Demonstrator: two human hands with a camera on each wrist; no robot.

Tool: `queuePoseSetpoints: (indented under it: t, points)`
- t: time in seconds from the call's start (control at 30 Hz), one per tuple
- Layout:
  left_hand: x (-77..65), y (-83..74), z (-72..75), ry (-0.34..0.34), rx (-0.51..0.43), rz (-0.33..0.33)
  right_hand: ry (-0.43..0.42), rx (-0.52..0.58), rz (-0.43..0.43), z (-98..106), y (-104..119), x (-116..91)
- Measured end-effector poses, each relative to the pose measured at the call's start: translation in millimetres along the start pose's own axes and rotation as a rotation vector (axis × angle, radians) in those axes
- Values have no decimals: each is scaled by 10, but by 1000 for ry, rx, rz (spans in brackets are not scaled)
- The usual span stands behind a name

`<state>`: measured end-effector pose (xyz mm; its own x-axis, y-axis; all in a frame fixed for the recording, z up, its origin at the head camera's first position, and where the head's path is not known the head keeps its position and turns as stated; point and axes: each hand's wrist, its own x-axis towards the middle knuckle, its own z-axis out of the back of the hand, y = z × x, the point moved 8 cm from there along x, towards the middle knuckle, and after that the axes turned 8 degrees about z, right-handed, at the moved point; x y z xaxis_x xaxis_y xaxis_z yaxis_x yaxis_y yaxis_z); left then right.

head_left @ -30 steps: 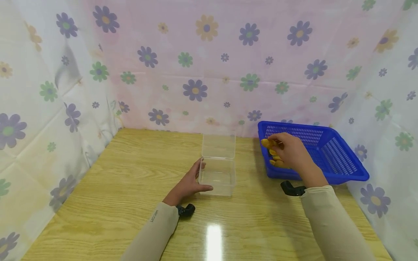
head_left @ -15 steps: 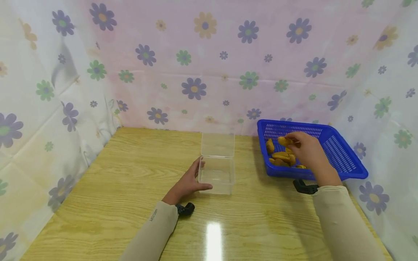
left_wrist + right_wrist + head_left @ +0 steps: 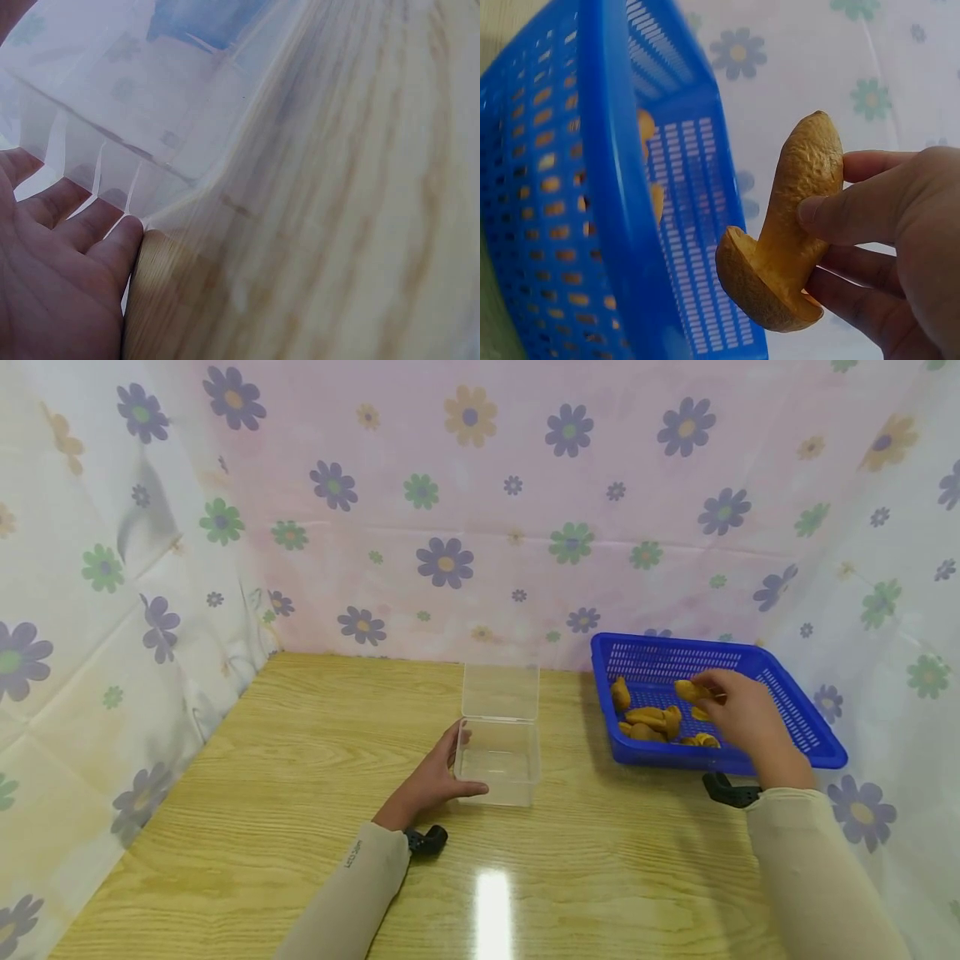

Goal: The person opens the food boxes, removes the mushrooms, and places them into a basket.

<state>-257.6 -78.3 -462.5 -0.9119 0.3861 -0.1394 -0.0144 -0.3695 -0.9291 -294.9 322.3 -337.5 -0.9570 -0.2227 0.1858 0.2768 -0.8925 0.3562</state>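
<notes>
A clear plastic box (image 3: 497, 764) stands on the table with its hinged lid (image 3: 500, 692) raised at the back. My left hand (image 3: 435, 781) holds the box at its left side, thumb along the front and fingers against the side wall. In the left wrist view the fingertips (image 3: 124, 236) touch the clear wall. My right hand (image 3: 742, 710) is above the blue plastic basket (image 3: 806, 710) and pinches a yellow-brown mushroom (image 3: 787, 232) by its stem, cap end pointing down in the right wrist view. Several similar mushrooms (image 3: 652, 720) lie in the basket's left part.
The wood-grain table (image 3: 300, 852) spreads around the box and basket. Flower-printed cloth (image 3: 517, 527) hangs behind the table and on both sides, close to the basket's back and right. A black wrist camera mount (image 3: 727, 791) sits at each wrist.
My right hand, with a mushroom in its fingers, has moved to the right over the basket, uncovering more mushrooms there. The left hand and the box have stayed in place.
</notes>
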Motion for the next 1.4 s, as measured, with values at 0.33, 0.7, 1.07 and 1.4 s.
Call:
queuePoseSetpoints:
  t: [0.33,0.7,1.07,1.4]
  points:
    - [10,0,-6,20,42,-1,34,-35,-40,4,-230,-63]
    - [0,-13,0,17,56,9,112,-61,-64,-57,-439,-104]
    - [18,9,-6,23,63,6,218,-54,-95,-163,-610,-127]
    - [212,348,-17,-18,32,-18,270,-49,-105,-234,-685,-125]
